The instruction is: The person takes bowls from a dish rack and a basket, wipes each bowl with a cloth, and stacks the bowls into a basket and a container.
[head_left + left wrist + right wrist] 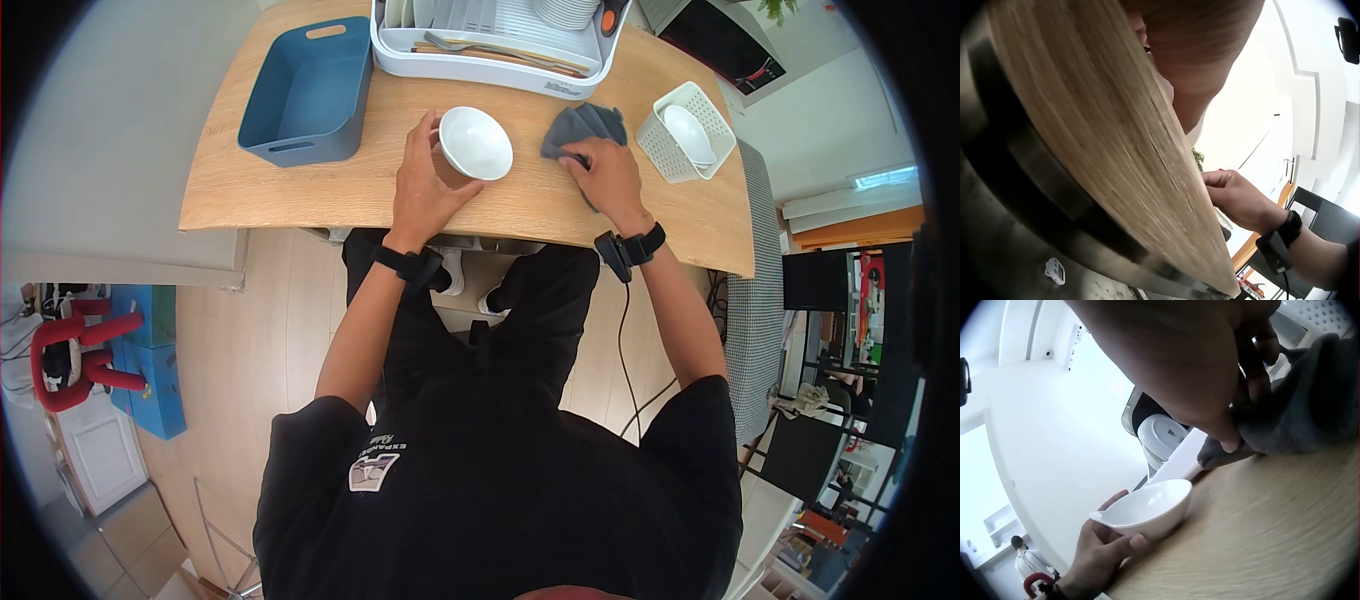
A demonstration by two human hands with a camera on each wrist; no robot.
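Observation:
My left hand (425,193) holds a small white bowl (476,143) by its side, thumb at the near edge and fingers at the far left. In the right wrist view the bowl (1147,509) tilts a little close over the wooden table, its inside showing white and bare. To the right, my right hand (607,180) pinches a dark grey cloth (585,126) that lies bunched on the table. The cloth (1300,403) shows up close in the right wrist view, partly covered by the fingers. In the left wrist view the bowl is mostly hidden behind the left hand.
A blue basin (308,95) stands at the table's left. Behind the hands is a white dish rack (480,68) with plates, chopsticks and a fork. At the right, a white perforated basket (663,150) holds white bowls (686,133). The wooden table (300,200) ends just before the body.

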